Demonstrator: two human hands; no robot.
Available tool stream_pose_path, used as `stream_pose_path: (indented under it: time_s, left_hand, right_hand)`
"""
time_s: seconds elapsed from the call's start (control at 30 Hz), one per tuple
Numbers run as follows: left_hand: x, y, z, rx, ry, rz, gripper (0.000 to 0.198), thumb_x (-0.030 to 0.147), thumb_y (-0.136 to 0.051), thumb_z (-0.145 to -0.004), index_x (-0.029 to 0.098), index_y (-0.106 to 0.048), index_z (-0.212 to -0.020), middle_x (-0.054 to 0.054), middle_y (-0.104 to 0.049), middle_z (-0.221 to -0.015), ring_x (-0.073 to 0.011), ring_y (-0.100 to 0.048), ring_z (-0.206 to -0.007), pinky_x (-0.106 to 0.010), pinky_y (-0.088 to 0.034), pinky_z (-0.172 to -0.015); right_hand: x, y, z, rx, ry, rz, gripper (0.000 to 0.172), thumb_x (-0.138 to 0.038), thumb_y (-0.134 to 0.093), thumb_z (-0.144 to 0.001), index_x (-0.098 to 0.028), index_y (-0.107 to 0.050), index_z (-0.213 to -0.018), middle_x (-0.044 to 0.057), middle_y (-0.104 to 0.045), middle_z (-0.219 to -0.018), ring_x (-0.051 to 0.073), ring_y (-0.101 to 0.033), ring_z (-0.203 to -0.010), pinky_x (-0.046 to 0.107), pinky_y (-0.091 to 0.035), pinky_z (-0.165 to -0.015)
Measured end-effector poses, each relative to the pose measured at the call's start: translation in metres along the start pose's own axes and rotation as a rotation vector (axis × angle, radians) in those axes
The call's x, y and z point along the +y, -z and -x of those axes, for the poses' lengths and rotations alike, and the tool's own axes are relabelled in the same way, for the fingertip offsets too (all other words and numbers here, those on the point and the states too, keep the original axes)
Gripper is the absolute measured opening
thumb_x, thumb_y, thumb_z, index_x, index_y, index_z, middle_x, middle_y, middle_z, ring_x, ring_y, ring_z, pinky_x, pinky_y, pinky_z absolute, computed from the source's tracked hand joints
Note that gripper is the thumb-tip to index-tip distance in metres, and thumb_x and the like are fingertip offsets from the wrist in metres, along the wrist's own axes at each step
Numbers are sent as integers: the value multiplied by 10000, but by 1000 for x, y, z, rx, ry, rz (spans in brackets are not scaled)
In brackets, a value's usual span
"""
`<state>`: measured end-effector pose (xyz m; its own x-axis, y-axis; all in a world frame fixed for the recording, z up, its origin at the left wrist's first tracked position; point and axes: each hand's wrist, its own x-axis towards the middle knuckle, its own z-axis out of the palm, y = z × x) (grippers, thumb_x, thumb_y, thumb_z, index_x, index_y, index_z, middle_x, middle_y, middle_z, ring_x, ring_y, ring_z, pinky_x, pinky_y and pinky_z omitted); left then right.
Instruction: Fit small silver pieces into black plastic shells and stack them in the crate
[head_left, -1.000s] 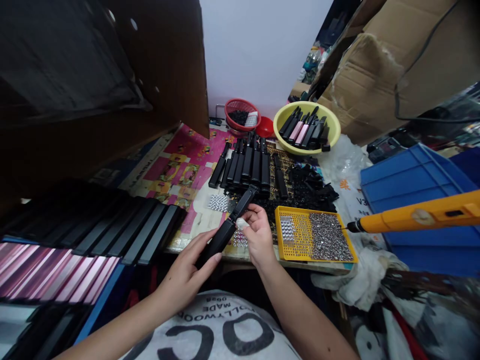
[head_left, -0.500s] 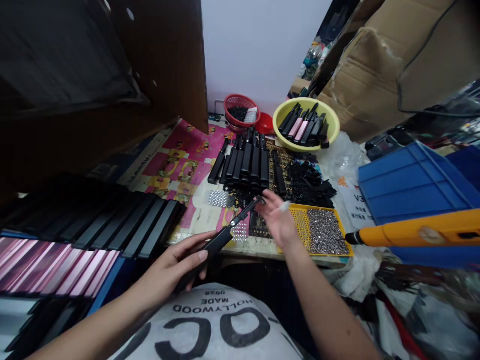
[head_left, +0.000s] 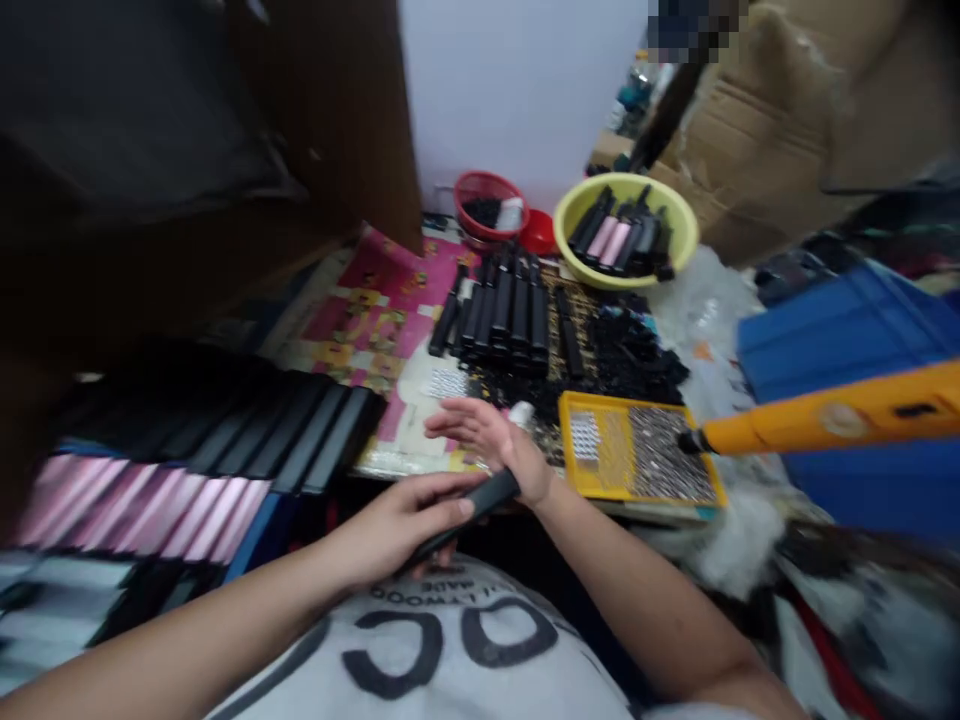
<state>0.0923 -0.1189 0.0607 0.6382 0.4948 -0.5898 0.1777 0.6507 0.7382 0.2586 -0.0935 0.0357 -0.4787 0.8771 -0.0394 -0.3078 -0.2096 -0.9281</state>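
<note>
One black case [head_left: 487, 500] is held in the left hand [head_left: 416, 520], thumb laid along its top and fingers curled beneath, its far end directed at the right hand. The right hand [head_left: 491, 445] is opened, fingers extended leftward and nothing gripped; its palm is placed at the case's far end, though owing to blur, firm contact cannot be confirmed. A small white object [head_left: 520, 412] is seen at the right hand's upper edge. Beyond both hands, a cluster of black pieces [head_left: 502, 320] is laid out. Just right of the right hand, a yellow tray [head_left: 619, 455] is positioned, partly filled with small metal parts [head_left: 667, 465]. Left of the left hand, dark strips [head_left: 324, 440] and pink strips [head_left: 180, 510] are arranged in rows.
</note>
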Motion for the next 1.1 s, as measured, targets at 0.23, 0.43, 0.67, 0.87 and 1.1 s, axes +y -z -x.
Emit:
stream_pose_path:
  time_s: [0.23, 0.43, 0.67, 0.87, 1.1]
  left_hand:
    - [30, 111, 74, 822, -386, -924, 428, 402, -490, -844, 203, -525, -1221, -60, -588, -1189, -215, -557, -1048, -286, -415, -908]
    - [19, 235, 119, 1310, -25, -1229, 543, 446, -393, -878, 81, -443, -1276, -99, -574, -1177, -237, -551, -1038, -315, -409, -906]
    - [52, 256, 85, 1275, -2, -1181, 601, 487, -537, -776, 77, -497, -1214, -140, -594, -1146, -297, -546, -1036, -404, -399, -906]
    - [94, 160, -64, 747, -319, -1011, 490, 490, -578, -735, 215, -580, -1140, -38, -642, -1098, -176, -601, -951, -240, -435, -833]
    - [114, 130, -165, 712, -172, -847, 240, 295, -652, -666, 112, -634, -820, -99, -662, -758, -217, -618, -792, -280, -444, -717]
  right_hand:
    - [38, 67, 50, 153, 139, 1101, 393, -346, -400, -873, -266, -485, -1248, 65, -544, -1259, 262, -467, -1187, 469, -328, -995]
    - [69, 56, 56, -81, 119, 1582, 587, -254, -445, -840, -270, -274, -1401, 40, -348, -1436, 258, -347, -1301, 500, -279, -1026]
    - [66, 35, 40, -78, 71, 1555, 637, -225, -474, -813, -262, -252, -1409, 25, -294, -1463, 231, -273, -1339, 469, -241, -1057]
    - [65, 32, 41, 4, 138, 1469, 609, -233, -509, -795, -217, -321, -1375, 64, -333, -1444, 235, -281, -1326, 453, -230, -1065]
    - [67, 36, 44, 454, 219, 1221, 159, -199, -477, -813, -174, -573, -936, 86, -595, -978, 208, -520, -969, 358, -412, -851]
